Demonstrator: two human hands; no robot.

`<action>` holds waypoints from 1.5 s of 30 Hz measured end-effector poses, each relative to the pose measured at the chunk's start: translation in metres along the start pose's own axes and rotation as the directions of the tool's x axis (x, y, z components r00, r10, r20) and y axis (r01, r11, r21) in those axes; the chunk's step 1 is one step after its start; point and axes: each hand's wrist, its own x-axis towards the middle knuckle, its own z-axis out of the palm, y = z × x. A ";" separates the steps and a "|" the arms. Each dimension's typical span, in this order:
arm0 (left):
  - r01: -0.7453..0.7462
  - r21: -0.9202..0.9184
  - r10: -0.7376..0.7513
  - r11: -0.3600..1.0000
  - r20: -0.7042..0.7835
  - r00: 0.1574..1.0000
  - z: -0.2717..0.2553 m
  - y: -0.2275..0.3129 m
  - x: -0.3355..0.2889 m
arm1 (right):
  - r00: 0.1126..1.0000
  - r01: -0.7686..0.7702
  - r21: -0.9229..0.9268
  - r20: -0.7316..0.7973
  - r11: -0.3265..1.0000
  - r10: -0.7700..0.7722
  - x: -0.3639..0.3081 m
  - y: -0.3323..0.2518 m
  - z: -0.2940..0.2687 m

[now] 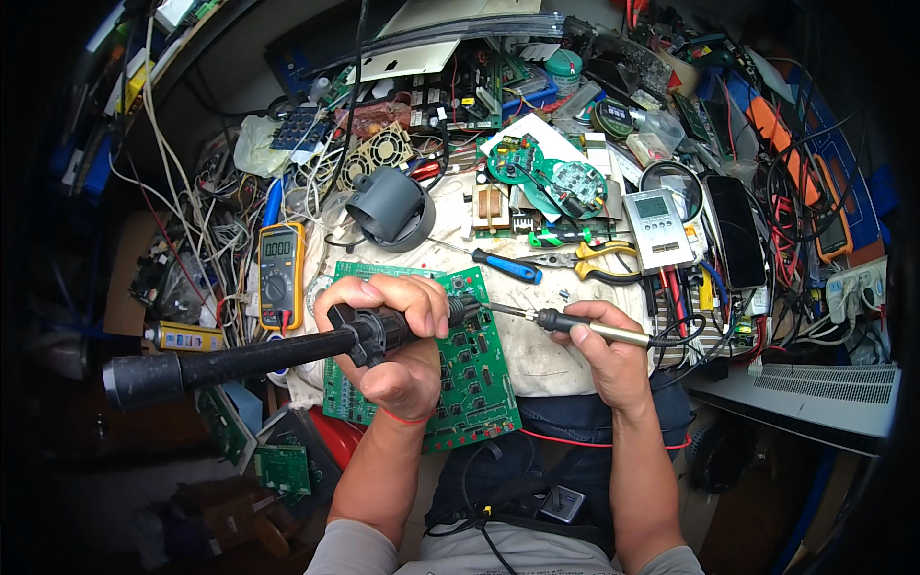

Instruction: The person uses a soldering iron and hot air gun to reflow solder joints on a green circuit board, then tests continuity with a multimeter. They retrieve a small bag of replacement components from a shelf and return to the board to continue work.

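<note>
My left hand (407, 316) is wrapped round a long black tubular device (240, 364) with a bulky clamp-like middle, held slanting above a green circuit board (474, 383). I cannot tell the device's exact kind. In my right hand (609, 350) is a soldering iron (613, 332) with a pale metallic handle and a black collar. Its thin tip points left, close to the ribbed end of the black device; whether they touch is unclear. The board, dotted with small dark parts, lies partly on a whitish cloth (546, 364) and reaches over its front edge.
Beyond my hands lie a blue-handled screwdriver (508, 265), yellow-and-black pliers (599, 261) and a grey cylindrical holder (391, 208). A yellow multimeter (280, 275) stands left, a silver meter box (657, 230) right. Tangled cables and loose boards pile up behind. A cord trails from the iron.
</note>
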 end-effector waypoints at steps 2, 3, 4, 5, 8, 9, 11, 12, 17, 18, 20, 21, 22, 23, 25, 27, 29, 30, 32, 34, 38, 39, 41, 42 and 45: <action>-0.003 -0.018 0.003 1.000 -0.006 1.000 0.000 0.000 0.000 | 1.000 0.008 -0.004 0.007 1.000 -0.008 0.000 0.000 0.000; 0.002 -0.001 -0.002 1.000 0.000 1.000 0.001 0.000 0.000 | 1.000 0.003 0.010 0.005 1.000 -0.003 0.000 0.000 0.000; 0.005 0.002 -0.005 1.000 -0.001 1.000 0.000 0.000 0.000 | 1.000 0.011 -0.002 0.009 1.000 -0.011 0.000 0.000 0.000; 0.004 -0.011 -0.004 1.000 -0.008 1.000 0.000 0.000 0.000 | 1.000 0.011 -0.005 0.008 1.000 -0.011 0.000 0.000 0.000; -0.016 -0.039 0.017 0.999 0.018 1.000 -0.001 -0.002 0.001 | 1.000 0.011 -0.008 0.006 1.000 -0.011 0.000 -0.001 0.001; -0.021 -0.026 0.022 0.999 0.026 0.999 -0.001 -0.002 0.001 | 1.000 0.006 0.002 0.004 1.000 -0.006 0.000 -0.001 0.001; -0.018 -0.040 0.019 0.999 0.021 1.000 -0.001 -0.003 0.001 | 1.000 0.012 -0.013 0.007 1.000 -0.012 0.000 -0.001 0.001; -0.019 -0.024 0.020 1.000 0.027 0.999 -0.002 -0.003 0.000 | 1.000 0.009 -0.006 0.006 1.000 -0.009 0.000 -0.001 0.001; -0.012 -0.028 0.013 1.000 0.011 1.000 -0.002 -0.005 -0.001 | 1.000 0.007 -0.028 -0.002 1.000 -0.007 0.000 -0.002 0.002; -0.018 -0.017 0.018 1.000 0.023 1.000 -0.002 -0.006 -0.001 | 1.000 -0.003 -0.025 -0.008 1.000 0.003 0.000 -0.002 0.003; -0.017 -0.035 0.018 0.999 0.024 1.000 -0.002 -0.007 -0.001 | 1.000 0.005 -0.044 -0.005 0.999 -0.005 0.000 -0.003 0.003; -0.020 -0.019 0.020 1.000 0.033 0.999 -0.003 -0.007 -0.002 | 1.000 -0.001 -0.043 -0.010 0.999 0.001 0.000 -0.003 0.003; -0.019 -0.016 0.020 1.000 0.035 0.999 -0.003 -0.008 -0.002 | 1.000 0.009 -0.045 -0.006 0.999 -0.009 0.001 -0.003 0.003; -0.012 -0.022 0.012 1.000 0.023 1.000 -0.004 -0.008 -0.003 | 1.000 0.012 -0.038 -0.006 0.999 -0.012 0.001 -0.003 0.003; -0.019 -0.015 0.019 1.000 0.039 0.999 -0.004 -0.008 -0.003 | 1.000 0.018 -0.037 -0.008 0.999 -0.019 0.001 -0.001 0.003; -0.023 -0.038 0.024 0.999 0.036 0.999 -0.003 -0.007 -0.002 | 1.000 0.023 -0.036 -0.012 0.999 -0.023 0.001 0.000 0.002; -0.036 -0.106 0.040 0.994 0.042 0.998 -0.002 -0.004 0.002 | 0.999 0.044 -0.002 -0.026 0.999 -0.044 -0.001 0.001 0.002; -0.044 -0.091 0.044 0.995 -0.005 0.999 -0.003 0.002 0.004 | 0.998 0.057 0.019 -0.029 0.998 -0.056 -0.002 0.001 0.001; -0.080 -0.124 0.072 0.989 -0.074 0.995 -0.008 0.028 0.007 | 0.993 0.114 0.138 -0.033 0.984 -0.110 -0.008 -0.003 -0.002; -0.119 -0.169 0.093 0.978 -0.155 0.984 -0.017 0.061 0.010 | 0.987 0.162 0.247 -0.049 0.955 -0.155 -0.015 -0.009 -0.006; -0.098 -0.155 0.056 0.983 -0.251 0.966 -0.042 0.125 0.002 | 0.966 0.256 0.348 -0.115 0.902 -0.229 -0.030 -0.030 -0.016; -0.051 -0.063 0.034 0.997 -0.239 0.970 -0.048 0.136 -0.004 | 0.966 0.258 0.364 -0.114 0.895 -0.232 -0.033 -0.035 -0.016; 0.021 0.059 -0.007 0.998 -0.232 0.973 -0.060 0.145 -0.025 | 0.962 0.274 0.370 -0.118 0.888 -0.248 -0.042 -0.045 -0.015; 0.067 0.151 -0.036 0.986 -0.202 0.979 -0.067 0.143 -0.038 | 0.960 0.280 0.356 -0.121 0.891 -0.254 -0.046 -0.049 -0.012; 0.328 0.254 -0.284 0.910 -0.193 0.939 -0.082 0.130 -0.089 | 0.957 0.291 0.297 -0.107 0.910 -0.271 -0.060 -0.064 0.000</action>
